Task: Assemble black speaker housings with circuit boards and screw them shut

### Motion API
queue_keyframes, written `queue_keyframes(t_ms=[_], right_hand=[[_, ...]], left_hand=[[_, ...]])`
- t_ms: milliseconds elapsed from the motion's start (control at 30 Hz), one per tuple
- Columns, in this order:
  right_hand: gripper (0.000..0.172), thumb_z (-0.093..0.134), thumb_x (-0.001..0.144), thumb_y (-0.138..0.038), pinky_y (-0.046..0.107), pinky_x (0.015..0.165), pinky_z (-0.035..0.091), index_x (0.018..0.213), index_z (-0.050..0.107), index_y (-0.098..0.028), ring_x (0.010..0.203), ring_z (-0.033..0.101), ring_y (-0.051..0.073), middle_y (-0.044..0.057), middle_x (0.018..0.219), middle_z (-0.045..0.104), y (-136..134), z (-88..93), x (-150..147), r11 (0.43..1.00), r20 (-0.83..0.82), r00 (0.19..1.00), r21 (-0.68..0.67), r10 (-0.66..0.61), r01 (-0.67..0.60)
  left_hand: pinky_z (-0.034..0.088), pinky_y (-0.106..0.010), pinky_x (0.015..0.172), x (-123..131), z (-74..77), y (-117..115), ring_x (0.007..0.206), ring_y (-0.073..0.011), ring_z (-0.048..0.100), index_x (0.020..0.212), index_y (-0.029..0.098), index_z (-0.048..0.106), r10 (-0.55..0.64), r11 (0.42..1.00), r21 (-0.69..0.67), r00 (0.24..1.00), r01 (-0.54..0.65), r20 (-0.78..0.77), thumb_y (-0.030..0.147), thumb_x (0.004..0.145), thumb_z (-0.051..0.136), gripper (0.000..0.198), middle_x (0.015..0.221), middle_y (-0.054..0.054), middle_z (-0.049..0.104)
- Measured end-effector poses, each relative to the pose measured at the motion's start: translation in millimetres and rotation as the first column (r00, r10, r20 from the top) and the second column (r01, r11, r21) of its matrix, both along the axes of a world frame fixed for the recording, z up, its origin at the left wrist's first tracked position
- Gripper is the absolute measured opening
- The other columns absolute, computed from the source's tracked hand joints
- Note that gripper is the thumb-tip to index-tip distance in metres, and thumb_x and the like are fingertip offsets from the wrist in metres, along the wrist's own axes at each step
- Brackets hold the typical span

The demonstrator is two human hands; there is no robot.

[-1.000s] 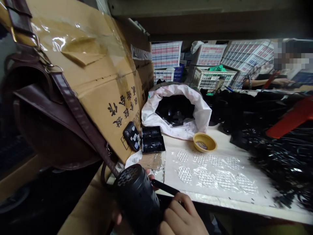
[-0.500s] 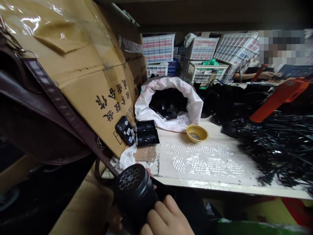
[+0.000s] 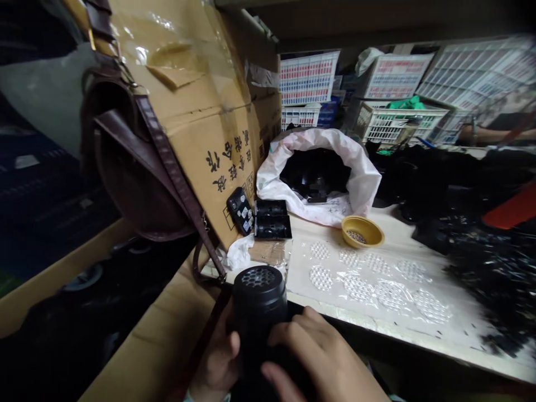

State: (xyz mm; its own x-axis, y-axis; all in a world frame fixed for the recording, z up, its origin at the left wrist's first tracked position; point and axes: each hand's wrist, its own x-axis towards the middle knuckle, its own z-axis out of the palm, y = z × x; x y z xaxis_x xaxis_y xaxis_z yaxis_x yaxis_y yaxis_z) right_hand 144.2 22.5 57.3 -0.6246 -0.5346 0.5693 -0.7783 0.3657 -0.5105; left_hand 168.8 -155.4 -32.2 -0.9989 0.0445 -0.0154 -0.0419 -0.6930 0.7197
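A black cylindrical housing with a honeycomb grille on top stands nearly upright at the bottom middle, in front of the bench edge. My left hand is closed around its left side, the thumb showing at the front. From the right, my right hand grips its lower part with bent fingers. The lower end of the housing is dark and partly hidden by my hands. Beyond it on the bench lie two black half-shells and a phone in a stickered case leaning on a carton.
A white sack of black parts stands behind a yellow bowl of small metal pieces. Clear dotted discs lie on the bench. Black cords pile up at right. A brown bag hangs by the carton at left.
The view has swung left, so the bench things sit further right. The housing has turned more upright, my left hand shows more, and my right hand has shifted on the housing.
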Motion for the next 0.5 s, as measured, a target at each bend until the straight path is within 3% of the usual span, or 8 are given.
queue_keyframes(t_ms=[67,167,300,500], right_hand=[[0.008,0.051,0.097,-0.024,0.024,0.073,0.048,0.092,0.056,-0.021,0.07,0.063,0.011,-0.003,0.076,0.066,6,2.9,-1,0.999,0.061,0.997,-0.028,0.048,-0.046],[0.004,0.058,0.093,-0.02,0.025,0.082,0.05,0.09,0.057,-0.022,0.072,0.065,0.011,-0.003,0.076,0.067,8,2.3,-1,0.994,0.124,0.989,-0.084,0.077,-0.067],[0.011,0.059,0.094,-0.029,0.026,0.073,0.052,0.085,0.061,-0.023,0.075,0.068,0.015,0.0,0.08,0.07,5,-3.9,1,0.982,0.17,0.985,-0.191,0.028,0.005],[0.006,0.068,0.088,-0.028,0.024,0.078,0.056,0.085,0.066,-0.024,0.079,0.069,0.016,0.0,0.083,0.072,4,-18.9,-8,0.965,0.245,0.969,-0.248,-0.025,0.088]], left_hand=[[0.04,-0.046,0.111,4,9.8,6,0.128,-0.0352,0.052,0.13,0.032,0.062,0.011,1.0,-0.021,1.0,-0.011,-0.009,0.047,0.079,0.073,0.054,0.121,-0.004,0.07],[0.038,-0.043,0.113,8,24.8,13,0.128,-0.031,0.054,0.126,0.037,0.065,0.042,0.999,-0.016,0.998,-0.041,0.047,0.04,0.081,0.073,0.046,0.122,-0.002,0.07],[0.037,-0.042,0.115,9,43.1,17,0.129,-0.0291,0.053,0.124,0.038,0.065,0.07,0.997,0.032,0.989,-0.075,0.132,0.032,0.081,0.074,0.045,0.123,0.0,0.07],[0.039,-0.043,0.114,3,50.2,11,0.132,-0.0308,0.05,0.131,0.033,0.061,0.029,0.999,0.039,0.983,-0.036,0.181,0.026,0.084,0.069,0.048,0.133,-0.003,0.064]])
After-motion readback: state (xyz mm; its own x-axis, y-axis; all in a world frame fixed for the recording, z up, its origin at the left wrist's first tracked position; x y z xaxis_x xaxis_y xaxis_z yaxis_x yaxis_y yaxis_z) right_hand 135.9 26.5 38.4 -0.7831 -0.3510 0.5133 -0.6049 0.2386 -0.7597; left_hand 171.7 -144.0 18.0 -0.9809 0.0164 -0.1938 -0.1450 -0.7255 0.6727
